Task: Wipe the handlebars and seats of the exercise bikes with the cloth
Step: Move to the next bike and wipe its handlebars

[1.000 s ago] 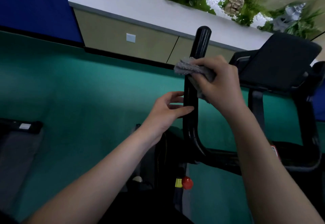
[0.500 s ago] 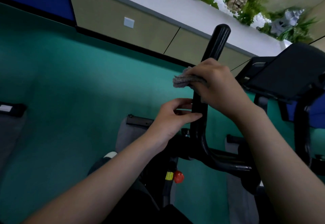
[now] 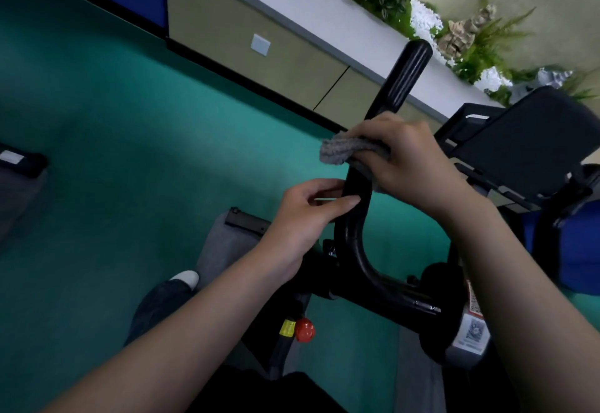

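The black handlebar [image 3: 402, 81] stands up from the bike's front, ribbed near its rounded tip and bending into a glossy curve at its base. A grey, nubbly cloth [image 3: 337, 153] is wrapped round its middle, clenched there in the right hand [image 3: 409, 159] grip. Just below, the left hand [image 3: 302, 218] grip pinches the bar between thumb and fingers. Most of the cloth is hidden under the palm, and the right forearm covers the bike's far side. The white label [image 3: 470, 331] is too blurred to read.

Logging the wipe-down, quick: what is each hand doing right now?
Left hand: fingers and thumb curled round the handlebar, below the cloth.
Right hand: grips the cloth against the handlebar.
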`<state>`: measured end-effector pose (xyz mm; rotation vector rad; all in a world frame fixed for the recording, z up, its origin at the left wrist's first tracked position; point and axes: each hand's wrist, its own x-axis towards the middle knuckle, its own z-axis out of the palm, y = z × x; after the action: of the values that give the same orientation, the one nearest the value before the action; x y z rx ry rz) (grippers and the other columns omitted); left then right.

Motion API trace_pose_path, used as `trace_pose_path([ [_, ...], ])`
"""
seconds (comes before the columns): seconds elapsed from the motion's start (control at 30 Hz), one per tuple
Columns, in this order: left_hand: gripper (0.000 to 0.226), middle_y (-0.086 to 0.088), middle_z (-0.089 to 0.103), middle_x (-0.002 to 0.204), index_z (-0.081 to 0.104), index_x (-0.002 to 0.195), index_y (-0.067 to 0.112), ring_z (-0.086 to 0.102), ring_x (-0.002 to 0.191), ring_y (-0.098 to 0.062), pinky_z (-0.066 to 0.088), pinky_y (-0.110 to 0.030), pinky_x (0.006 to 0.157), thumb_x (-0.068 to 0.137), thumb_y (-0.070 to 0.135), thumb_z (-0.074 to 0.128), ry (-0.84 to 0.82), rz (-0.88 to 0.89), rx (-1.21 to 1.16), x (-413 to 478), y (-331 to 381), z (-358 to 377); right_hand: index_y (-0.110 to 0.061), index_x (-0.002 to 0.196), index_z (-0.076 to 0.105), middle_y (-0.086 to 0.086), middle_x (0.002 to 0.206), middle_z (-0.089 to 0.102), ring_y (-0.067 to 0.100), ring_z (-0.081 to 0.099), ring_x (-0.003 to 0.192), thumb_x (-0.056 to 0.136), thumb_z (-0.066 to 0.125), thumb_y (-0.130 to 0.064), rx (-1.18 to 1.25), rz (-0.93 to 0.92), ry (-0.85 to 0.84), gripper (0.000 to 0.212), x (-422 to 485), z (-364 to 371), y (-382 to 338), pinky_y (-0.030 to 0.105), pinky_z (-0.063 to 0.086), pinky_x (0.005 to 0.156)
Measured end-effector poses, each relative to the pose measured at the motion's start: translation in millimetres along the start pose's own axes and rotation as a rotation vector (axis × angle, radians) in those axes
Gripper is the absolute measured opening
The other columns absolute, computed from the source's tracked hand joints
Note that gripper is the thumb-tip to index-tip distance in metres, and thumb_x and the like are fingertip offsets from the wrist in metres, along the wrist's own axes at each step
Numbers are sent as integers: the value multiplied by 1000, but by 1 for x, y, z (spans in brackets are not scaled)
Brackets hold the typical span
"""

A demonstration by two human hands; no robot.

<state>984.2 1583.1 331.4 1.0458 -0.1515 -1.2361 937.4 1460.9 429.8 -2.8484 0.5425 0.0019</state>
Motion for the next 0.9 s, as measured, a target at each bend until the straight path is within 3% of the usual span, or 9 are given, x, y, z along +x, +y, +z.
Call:
trace_pose_path([
  [0.1, 21, -11, 71, 98, 68, 101, 4, 67, 89, -17, 52, -20, 81, 80, 3, 69, 6, 34, -20, -2, -2, 2, -14, 101, 71, 3, 87, 67, 16, 60, 80, 85, 65, -10, 29, -12, -97, 18, -2, -4, -3, 20, 38, 67],
  [0.27, 26, -7, 71, 103, 69, 106, 8, 67, 97, -17, 51, -20, 87, 81, 9, 71, 18, 55, 12, -5, -2, 2, -7, 102, 70, 14, 89, 67, 26, 59, 86, 85, 60, -7, -105, -34, 132, 19, 33, -16, 7, 26, 39, 72],
  [0.37, 27, -7, 70, 104, 68, 108, 8, 67, 97, -15, 51, -16, 84, 81, 10, 71, 18, 59, 22, -6, -2, 2, -3, 103, 66, 21, 92, 63, 34, 54, 97, 89, 55, -6, -319, -59, 9, 18, 47, -12, 16, 37, 43, 80],
  [0.47, 29, -9, 69, 106, 67, 110, 5, 66, 97, -17, 51, -19, 86, 81, 8, 71, 29, 66, 22, -5, -3, 3, -2, 101, 64, 20, 90, 62, 33, 54, 93, 89, 52, -5, -409, -148, -105, 17, 44, -8, 13, 44, 45, 79],
  [0.6, 30, -10, 68, 104, 66, 110, 2, 66, 93, -18, 51, -23, 89, 81, 6, 70, 31, 64, 16, -3, -3, 4, -7, 99, 68, 12, 86, 68, 27, 61, 81, 87, 58, -10, -268, -149, -284, 16, 43, -15, 6, 37, 49, 75],
  [0.77, 20, -2, 69, 91, 68, 97, 13, 67, 80, -8, 51, -13, 72, 79, 5, 72, 27, 68, -40, 0, -8, 3, -8, 100, 69, 10, 86, 70, 22, 60, 78, 87, 61, -12, -201, -135, -187, 16, 41, -15, 7, 28, 42, 70],
  [0.9, 18, -4, 69, 90, 68, 91, 15, 66, 78, -10, 51, -15, 70, 78, 3, 71, 23, 68, -81, 2, -10, 3, -13, 101, 70, 2, 78, 67, 17, 59, 73, 87, 62, -16, -154, -113, -298, 16, 36, -10, 2, 23, 38, 66],
])
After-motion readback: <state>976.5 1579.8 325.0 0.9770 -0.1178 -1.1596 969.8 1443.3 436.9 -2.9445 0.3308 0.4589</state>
